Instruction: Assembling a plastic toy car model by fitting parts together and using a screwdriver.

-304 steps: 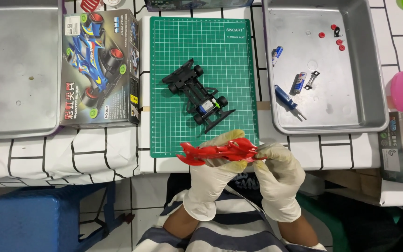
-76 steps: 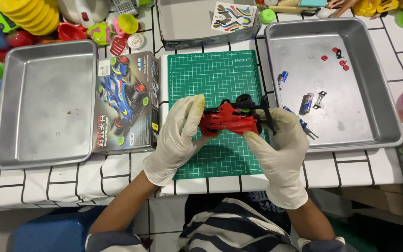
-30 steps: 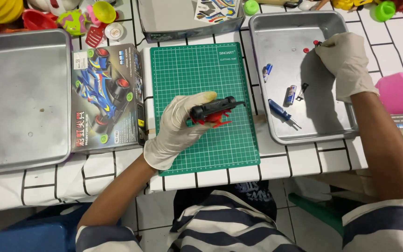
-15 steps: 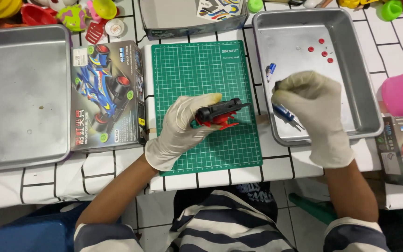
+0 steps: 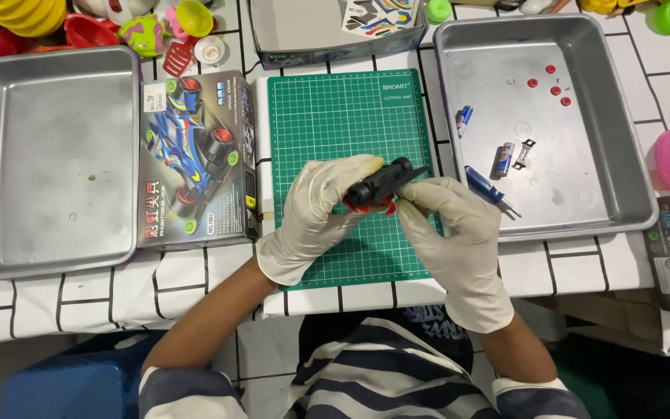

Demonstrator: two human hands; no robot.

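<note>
**Both gloved hands close on the toy car over the cutting mat**

Here's the left hand [image 5: 316,209], white-gloved, wrapped around the toy racing car [image 5: 381,186] and holding it up off the green cutting mat [image 5: 335,116], black chassis side up and red body peeking out below. That grip looks chosen to keep the underside facing the camera. The right hand [image 5: 451,225] comes in from the other side, fingertips pinched against the car's near end, so the two hands meet on the one piece; whether something tiny sits between those fingertips, I cannot tell

The car hangs above the mat's right half, just short of the right-hand metal tray [image 5: 622,155]. Parts lie loose in that tray, within easy reach: a blue-handled screwdriver [image 5: 488,190] near its left wall, a small battery [image 5: 503,159] and metal clip [image 5: 523,154] beside it, a second battery [image 5: 464,120] further up, red washers [image 5: 550,81] toward the far edge

At the mat's left edge lies the kit box [image 5: 195,159], and beyond it a bare metal tray [image 5: 48,163] by the table's left edge
</note>
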